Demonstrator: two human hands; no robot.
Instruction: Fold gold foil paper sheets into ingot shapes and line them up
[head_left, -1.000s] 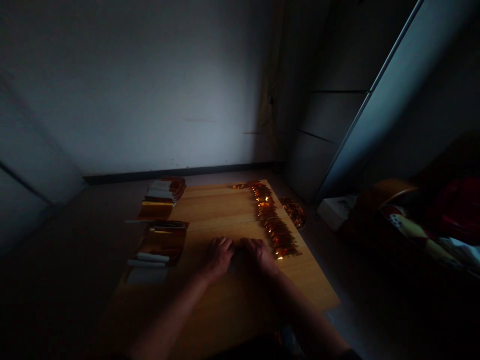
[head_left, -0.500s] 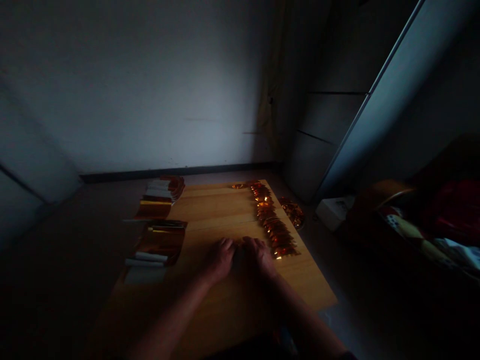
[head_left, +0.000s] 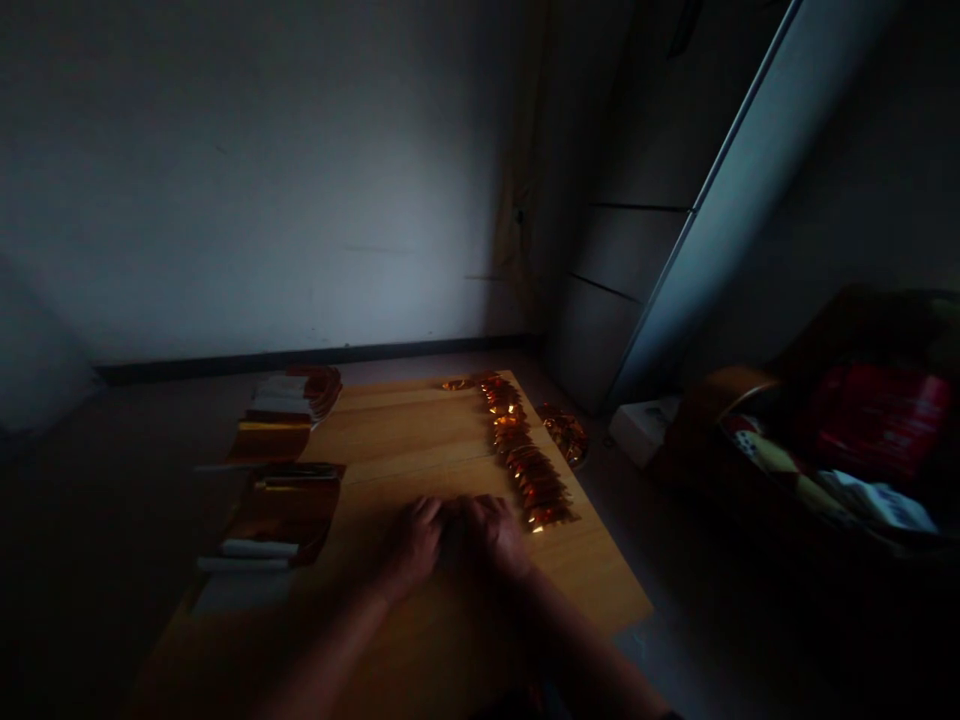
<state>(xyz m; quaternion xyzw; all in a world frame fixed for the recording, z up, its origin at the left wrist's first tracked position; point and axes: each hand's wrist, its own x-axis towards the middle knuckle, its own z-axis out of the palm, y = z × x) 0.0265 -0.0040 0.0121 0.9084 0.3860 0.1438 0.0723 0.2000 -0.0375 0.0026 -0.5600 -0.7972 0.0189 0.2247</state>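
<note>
My left hand (head_left: pixel 416 540) and my right hand (head_left: pixel 496 538) are close together over the wooden table (head_left: pixel 416 440), fingers curled inward. Whatever they pinch between them is lost in shadow, too dark and small to name. Just right of my right hand runs a row of folded shiny gold foil pieces (head_left: pixel 536 485), packed tightly one against another. To the left of my left hand lie gold foil sheets (head_left: pixel 289 510) with pale strips on them. A second pile of such sheets (head_left: pixel 274 440), fanned at one end, rests behind those.
A single foil piece (head_left: pixel 456 385) lies at the table's far edge. Beyond the right edge, a container of shiny foil pieces (head_left: pixel 566 440) stands low down. A white box (head_left: pixel 641 430) and a cluttered seat with a red bag (head_left: pixel 877 420) are at the right. A wall (head_left: pixel 300 220) rises behind.
The whole view has shifted, so the table and its contents appear further left and slightly lower. Both hands stay close together, with the fingers still curled in.
</note>
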